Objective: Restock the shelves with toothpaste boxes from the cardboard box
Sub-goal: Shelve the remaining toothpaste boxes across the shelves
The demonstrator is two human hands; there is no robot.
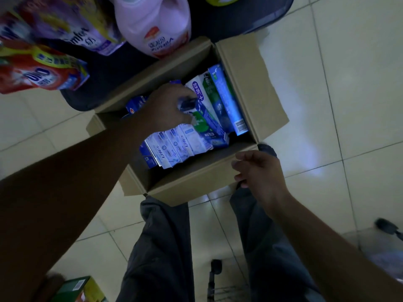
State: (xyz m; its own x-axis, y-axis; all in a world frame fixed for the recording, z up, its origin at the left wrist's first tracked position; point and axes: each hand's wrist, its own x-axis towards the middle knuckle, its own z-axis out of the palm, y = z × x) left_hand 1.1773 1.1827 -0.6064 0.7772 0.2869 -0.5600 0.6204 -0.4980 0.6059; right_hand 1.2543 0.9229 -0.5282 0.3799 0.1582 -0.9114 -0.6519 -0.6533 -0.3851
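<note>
Left hand [165, 107] grips toothpaste box [186, 103] inside cardboard box [185, 186]; right hand [259, 171] loosely curled, empty, at near wall.

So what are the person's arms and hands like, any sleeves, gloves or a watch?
Both are bare: the left hand and the right hand wear no gloves, and no sleeve shows on either forearm. I see no watch, ring or bracelet, though the light is dim. The legs are in grey trousers.

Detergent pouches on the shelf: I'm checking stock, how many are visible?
2: a purple pouch at top left, a red pouch just below it. More may be cut off.
</note>
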